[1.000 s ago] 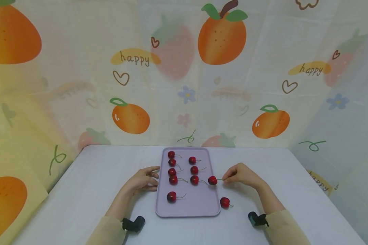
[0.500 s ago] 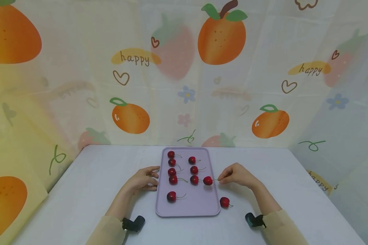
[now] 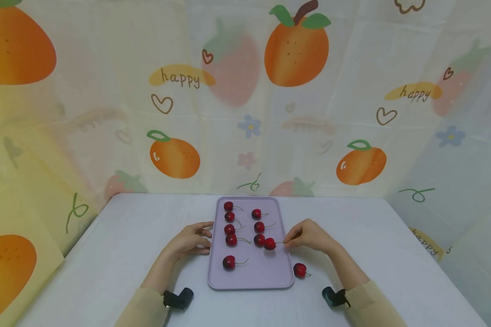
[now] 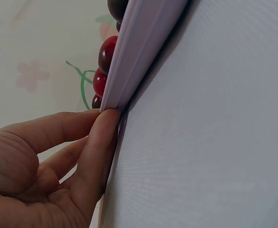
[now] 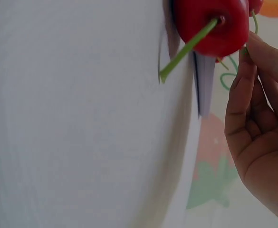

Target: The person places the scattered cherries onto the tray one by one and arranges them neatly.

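Observation:
In the head view my right hand point(image 3: 309, 236) pinches the stem of a red cherry point(image 3: 269, 244) between thumb and finger. That cherry is over the right half of a lilac tray point(image 3: 266, 277), close beside another cherry point(image 3: 259, 240), a shadow under it. My left hand point(image 3: 191, 239) touches the tray's left side; in the left wrist view its thumb point(image 4: 103, 130) and a finger meet the rim. A left column of several cherries point(image 3: 229, 263) and a shorter right column point(image 3: 256, 214) lie on the tray, stems pointing right.
One cherry point(image 3: 300, 270) lies on the white tabletop point(image 3: 147, 209) against the tray's lower right side; it looms large in the right wrist view. A fruit-printed cloth point(image 3: 245, 150) hangs behind the table. Dark wrist-worn cameras point(image 3: 178, 299) sit at both cuffs.
My right hand has moved left, carrying the cherry from the tray's right edge inward to beside the lowest cherry of the right column. The left hand and the tray have stayed put.

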Demonstrator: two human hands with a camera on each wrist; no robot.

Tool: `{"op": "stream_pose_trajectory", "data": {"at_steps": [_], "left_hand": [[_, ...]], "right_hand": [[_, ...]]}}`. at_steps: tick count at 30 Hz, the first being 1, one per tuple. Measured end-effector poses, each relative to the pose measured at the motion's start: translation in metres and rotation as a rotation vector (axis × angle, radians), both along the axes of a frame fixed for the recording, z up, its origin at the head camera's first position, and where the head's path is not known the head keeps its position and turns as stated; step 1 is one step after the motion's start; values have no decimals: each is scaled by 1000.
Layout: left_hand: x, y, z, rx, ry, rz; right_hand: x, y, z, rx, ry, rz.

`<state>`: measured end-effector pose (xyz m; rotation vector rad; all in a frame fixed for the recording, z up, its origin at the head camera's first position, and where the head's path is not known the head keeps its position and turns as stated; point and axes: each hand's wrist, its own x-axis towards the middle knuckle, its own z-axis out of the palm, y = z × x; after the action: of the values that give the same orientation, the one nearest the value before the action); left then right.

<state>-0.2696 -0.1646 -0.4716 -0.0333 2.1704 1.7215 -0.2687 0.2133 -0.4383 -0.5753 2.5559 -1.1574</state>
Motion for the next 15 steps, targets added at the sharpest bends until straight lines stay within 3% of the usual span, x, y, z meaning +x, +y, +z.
{"op": "stream_pose_trajectory", "data": {"at_steps": [15], "left_hand": [[0,1,1,-14,-6,3]], "right_hand": [[2,-24,-3,39,25,32]]}}
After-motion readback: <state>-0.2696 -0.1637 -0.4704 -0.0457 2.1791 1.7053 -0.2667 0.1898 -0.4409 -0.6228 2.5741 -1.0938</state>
